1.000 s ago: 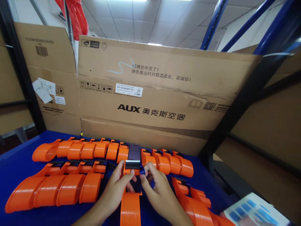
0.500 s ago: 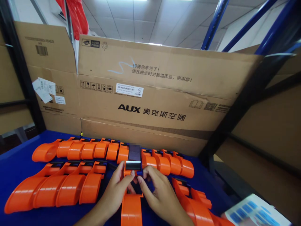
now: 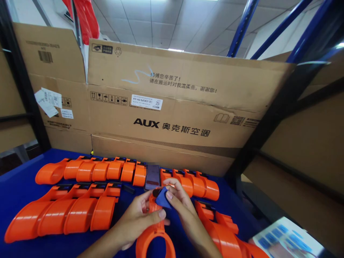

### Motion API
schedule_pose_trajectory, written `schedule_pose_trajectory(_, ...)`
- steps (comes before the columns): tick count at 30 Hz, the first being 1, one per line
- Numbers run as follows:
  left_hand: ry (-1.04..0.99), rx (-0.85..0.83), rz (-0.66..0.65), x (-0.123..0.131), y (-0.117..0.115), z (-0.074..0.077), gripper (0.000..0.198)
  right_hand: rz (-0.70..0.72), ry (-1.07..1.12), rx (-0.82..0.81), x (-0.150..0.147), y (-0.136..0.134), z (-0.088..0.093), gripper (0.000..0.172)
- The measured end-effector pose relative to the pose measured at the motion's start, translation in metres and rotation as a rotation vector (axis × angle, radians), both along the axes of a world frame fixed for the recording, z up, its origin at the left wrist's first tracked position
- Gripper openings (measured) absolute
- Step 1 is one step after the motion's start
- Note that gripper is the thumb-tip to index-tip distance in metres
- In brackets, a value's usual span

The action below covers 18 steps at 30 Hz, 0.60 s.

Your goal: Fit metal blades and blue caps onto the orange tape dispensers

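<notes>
My left hand (image 3: 137,216) grips an orange tape dispenser (image 3: 147,235) by its neck, thumb laid across the front. The dispenser is turned side-on, so its round ring hangs toward me. At the upper end, my right hand (image 3: 182,204) pinches a blue piece (image 3: 162,199) between thumb and fingers; it touches the dispenser's head. Whether the blue piece is fixed there I cannot tell. A dark part shows beside it, and the toothed blade is out of sight.
Rows of orange tape dispensers (image 3: 80,216) lie left, behind and right on the blue table (image 3: 18,191). A dark flat slab (image 3: 152,178) and a black strip (image 3: 128,189) lie beyond my hands. Cardboard (image 3: 172,118) walls the back; a printed sheet (image 3: 287,240) sits at right.
The dispenser has turned from facing me, with its toothed blade showing, to side-on. My left hand has shifted down its neck, and my right hand now pinches the blue piece on top.
</notes>
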<state>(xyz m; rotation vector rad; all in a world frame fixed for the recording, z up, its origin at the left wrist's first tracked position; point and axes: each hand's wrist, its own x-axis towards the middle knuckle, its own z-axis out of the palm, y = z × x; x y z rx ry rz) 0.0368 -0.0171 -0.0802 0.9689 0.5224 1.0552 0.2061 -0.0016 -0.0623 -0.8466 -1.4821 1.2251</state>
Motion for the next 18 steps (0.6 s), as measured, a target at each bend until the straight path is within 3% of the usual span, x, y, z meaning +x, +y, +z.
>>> schedule_pose_trajectory(4,0.012,0.020,0.042,0.000,0.005,-0.001,0.050,-0.057,-0.038,0.034,-0.006,0.003,-0.009,0.027)
schedule_pose_trajectory(18,0.051,0.025,0.116,-0.003,0.007,0.003,0.046,-0.100,-0.076,0.107,-0.013,0.002,-0.008,0.031)
